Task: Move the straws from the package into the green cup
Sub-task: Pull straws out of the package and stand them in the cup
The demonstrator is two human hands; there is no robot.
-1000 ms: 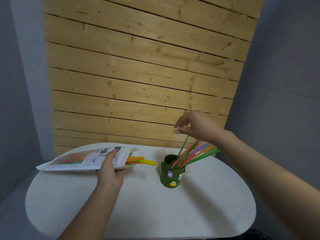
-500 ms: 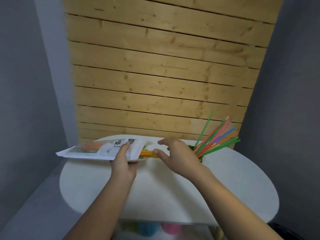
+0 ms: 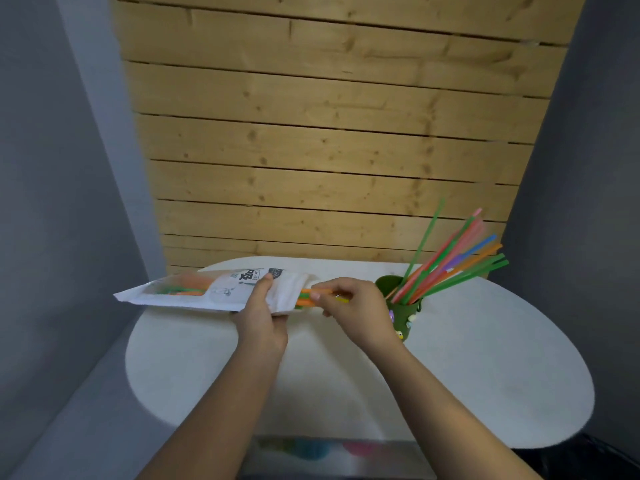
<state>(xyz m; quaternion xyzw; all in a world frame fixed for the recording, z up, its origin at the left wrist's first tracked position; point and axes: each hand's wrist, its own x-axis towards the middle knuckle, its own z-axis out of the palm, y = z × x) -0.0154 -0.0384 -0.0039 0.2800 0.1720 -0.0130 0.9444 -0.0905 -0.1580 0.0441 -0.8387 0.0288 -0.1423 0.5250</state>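
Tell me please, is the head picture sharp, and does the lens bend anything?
Head view: soft all over; print on the package smears, and the straw tips the right hand pinches blur. Wide-angle lens: the wooden wall narrows downward and the white table bulges. Dim, even light, no glare.

I see a white, rounded table (image 3: 485,358) in front of a wall of horizontal pale wood planks (image 3: 329,140), knots visible. Grey walls flank it: left wall (image 3: 62,202), right wall (image 3: 595,168). Grey floor (image 3: 69,438) shows lower left. Lighting is soft and even. Blurred pink and teal shapes (image 3: 329,448) sit under the table's near edge.
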